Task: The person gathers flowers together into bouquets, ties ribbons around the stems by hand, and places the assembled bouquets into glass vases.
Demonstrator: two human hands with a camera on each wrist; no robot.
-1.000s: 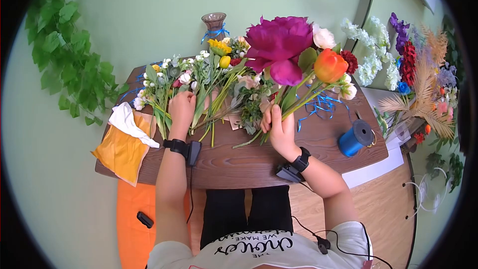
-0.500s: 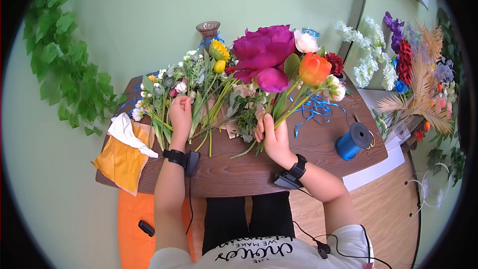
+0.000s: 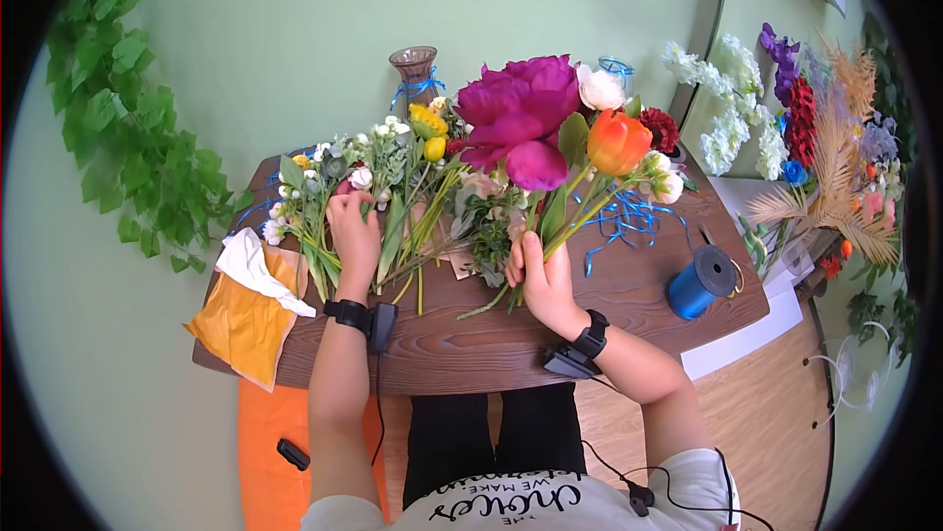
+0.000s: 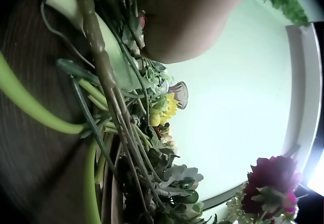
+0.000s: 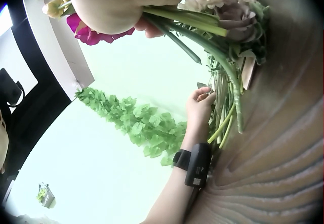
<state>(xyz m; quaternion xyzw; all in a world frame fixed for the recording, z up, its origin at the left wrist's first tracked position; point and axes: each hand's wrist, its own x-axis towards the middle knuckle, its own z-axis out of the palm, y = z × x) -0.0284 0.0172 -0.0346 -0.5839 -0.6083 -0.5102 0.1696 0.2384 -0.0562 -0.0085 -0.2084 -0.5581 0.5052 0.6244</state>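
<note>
My right hand (image 3: 546, 280) grips the stems of a bunch over the front middle of the table. The bunch has a large purple peony (image 3: 521, 113), an orange tulip (image 3: 619, 142), a white rose (image 3: 600, 88) and a dark red flower (image 3: 659, 129). Stem ends stick out below this hand in the right wrist view. At the left, my left hand (image 3: 355, 241) reaches into loose flowers on the table, fingertips beside a dark pink bud (image 3: 345, 186) and a small white bloom (image 3: 360, 178). Its fingers are bent near the stems (image 5: 219, 90); I cannot tell whether they pinch one.
Yellow flowers (image 3: 429, 121) and greenery (image 3: 488, 244) lie mid-table. A glass vase (image 3: 416, 74) stands behind. To the right are loose blue ribbon (image 3: 629, 222) and a ribbon spool (image 3: 697, 285). An orange-yellow packet (image 3: 250, 313) with white cloth (image 3: 257, 273) lies front left.
My left hand's fingers have reached farther into the flowers and spread somewhat from a tighter curl. The right hand keeps its grip; the bunch sits slightly lower and further left in view.
</note>
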